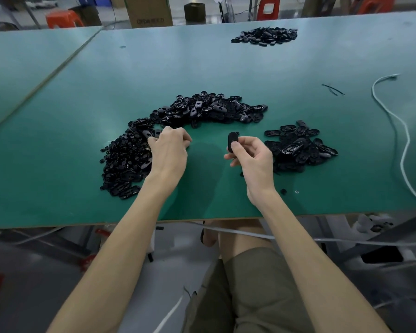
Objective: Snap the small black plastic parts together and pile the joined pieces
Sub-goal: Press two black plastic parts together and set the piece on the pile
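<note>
Green table [226,68]: R hand [251,156] pinches part [232,140]; L hand [169,146] at pile [123,164].

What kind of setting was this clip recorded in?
Probably a small factory assembly bench: a long green worktable heaped with black plastic parts, cardboard cartons and red plastic stools behind it.

Only one print legible: dark letters on the brown face of a cardboard box [149,10], beyond the far edge of the desk [58,92], at about eleven o'clock from the central heap of black plastic parts [209,109]. Reads roughly "QFDA", then a few characters too blurred to make out. Set in a single line, low on the box face, upright toward the camera.
</note>
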A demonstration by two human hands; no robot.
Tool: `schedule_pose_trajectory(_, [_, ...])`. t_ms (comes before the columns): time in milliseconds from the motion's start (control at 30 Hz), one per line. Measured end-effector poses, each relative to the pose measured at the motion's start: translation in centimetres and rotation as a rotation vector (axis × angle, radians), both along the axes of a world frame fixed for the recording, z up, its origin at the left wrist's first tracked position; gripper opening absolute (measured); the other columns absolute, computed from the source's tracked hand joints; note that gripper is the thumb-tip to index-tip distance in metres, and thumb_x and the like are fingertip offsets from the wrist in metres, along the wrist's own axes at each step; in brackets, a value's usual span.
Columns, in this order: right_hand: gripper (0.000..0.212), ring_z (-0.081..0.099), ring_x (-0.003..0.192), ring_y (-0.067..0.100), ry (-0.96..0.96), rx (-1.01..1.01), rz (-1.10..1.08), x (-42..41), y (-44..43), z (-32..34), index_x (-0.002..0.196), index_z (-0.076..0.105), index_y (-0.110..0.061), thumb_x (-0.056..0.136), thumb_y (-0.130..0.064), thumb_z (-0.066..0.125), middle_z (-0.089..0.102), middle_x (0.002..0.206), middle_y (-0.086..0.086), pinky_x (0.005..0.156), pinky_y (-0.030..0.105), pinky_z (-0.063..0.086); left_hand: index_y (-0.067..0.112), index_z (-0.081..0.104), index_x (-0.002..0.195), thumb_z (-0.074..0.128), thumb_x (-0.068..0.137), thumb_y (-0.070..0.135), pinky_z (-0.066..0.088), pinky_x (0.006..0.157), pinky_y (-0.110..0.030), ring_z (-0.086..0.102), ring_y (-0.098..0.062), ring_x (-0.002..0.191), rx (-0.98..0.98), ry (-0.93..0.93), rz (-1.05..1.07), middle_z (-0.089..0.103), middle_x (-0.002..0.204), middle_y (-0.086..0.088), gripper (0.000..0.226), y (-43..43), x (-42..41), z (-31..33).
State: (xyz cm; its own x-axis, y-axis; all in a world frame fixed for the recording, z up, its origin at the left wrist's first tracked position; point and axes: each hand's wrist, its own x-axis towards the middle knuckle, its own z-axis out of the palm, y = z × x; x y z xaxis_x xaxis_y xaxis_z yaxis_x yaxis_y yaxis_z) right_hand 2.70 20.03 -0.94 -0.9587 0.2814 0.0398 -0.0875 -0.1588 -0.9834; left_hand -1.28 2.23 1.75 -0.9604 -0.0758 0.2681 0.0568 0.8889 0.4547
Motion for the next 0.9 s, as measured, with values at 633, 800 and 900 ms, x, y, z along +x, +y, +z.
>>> schedule_pose_trajectory(633, [0.019, 0.079, 0.081, 0.030, 0.047, -0.063, -0.016, 0.3, -0.1, 0.2, 0.116, 0.067, -0.012, 0.100, -0.003, 0.063, 0.078, 0.091, 0.013, 0.065, 0.027, 0.058, 0.016, 0.072, 0.092, 0.060, 0.103, 0.011, 0.047, 0.066, -0.023, 0.058, -0.007, 0.065, 1.023, -0.180, -0.267, 0.064, 0.076, 0.004, 0.017, 5.2, 0.9, -1.0])
schedule_pose_trajectory(800, [0.011, 0.078, 0.078, 0.029, 0.071, -0.121, -0.068, 0.3, -0.1, 0.2, 0.111, 0.063, -0.010, 0.102, -0.006, 0.060, 0.078, 0.088, 0.013, 0.064, 0.029, 0.059, 0.014, 0.075, 0.103, 0.065, 0.102, 0.016, 0.050, 0.071, -0.022, 0.064, -0.006, 0.072, 1.191, -0.198, -0.238, 0.074, 0.084, 0.006, 0.011, 5.6, 0.8, -2.1])
schedule_pose_trajectory(900, [0.011, 0.078, 0.079, 0.028, 0.071, -0.127, -0.091, 0.2, -0.2, 0.1, 0.112, 0.061, -0.007, 0.101, -0.005, 0.061, 0.079, 0.087, 0.009, 0.064, 0.029, 0.058, 0.010, 0.075, 0.103, 0.066, 0.100, 0.009, 0.054, 0.075, -0.024, 0.068, -0.010, 0.078, 1.285, -0.146, -0.246, 0.077, 0.095, -0.002, 0.010, 5.3, 1.1, -2.7])
